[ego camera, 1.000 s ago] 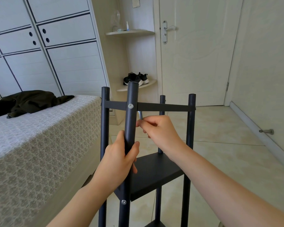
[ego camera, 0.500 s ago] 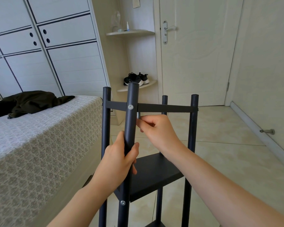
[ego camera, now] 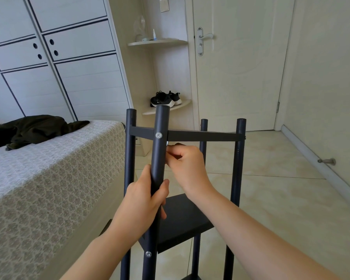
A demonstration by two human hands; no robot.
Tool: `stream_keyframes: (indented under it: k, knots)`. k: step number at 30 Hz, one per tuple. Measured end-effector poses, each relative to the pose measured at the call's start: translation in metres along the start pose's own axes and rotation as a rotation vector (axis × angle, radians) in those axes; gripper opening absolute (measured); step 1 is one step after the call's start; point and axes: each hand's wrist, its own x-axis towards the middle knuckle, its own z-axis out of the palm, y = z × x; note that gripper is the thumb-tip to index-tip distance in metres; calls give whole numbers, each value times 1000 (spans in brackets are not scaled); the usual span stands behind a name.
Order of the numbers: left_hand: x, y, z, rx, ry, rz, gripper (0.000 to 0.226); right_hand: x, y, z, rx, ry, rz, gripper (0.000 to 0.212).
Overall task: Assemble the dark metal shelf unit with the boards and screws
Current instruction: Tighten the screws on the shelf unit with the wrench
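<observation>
Bed (ego camera: 49, 178): fills the left of the frame under a patterned cover, with a dark garment (ego camera: 34, 128) crumpled at the far left edge.
Shelf unit: the dark metal shelf unit (ego camera: 238, 158) stands upright at centre on the tiled floor (ego camera: 281, 199), just beside the bed.
Left hand (ego camera: 141, 203): fingers and thumb wrapped round the front post (ego camera: 160, 154), below a silver screw (ego camera: 158, 135).
Right hand (ego camera: 186, 168): just right of that post and under the top board (ego camera: 202, 136), fingers curled and pinching a small silvery metal piece (ego camera: 167, 142); only its tip shows.
Lower board (ego camera: 182, 219): fixed between the posts, beneath both wrists.
Background: black sneakers (ego camera: 165, 99) sit on a corner shelf above centre; a closed door (ego camera: 236, 77) stands at upper right, with a doorstop (ego camera: 327, 161) low on the right wall.
</observation>
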Motion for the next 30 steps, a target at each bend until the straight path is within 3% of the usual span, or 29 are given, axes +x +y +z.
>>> stream_keyframes:
  k: [12,30]
  knots:
    - [1,-4,-4,4,6,10,10,0,6,18,-29,138,-62,22]
    - [5,-11,-12,0,-36,19,9,-3,2,-11,4,-132,46,19]
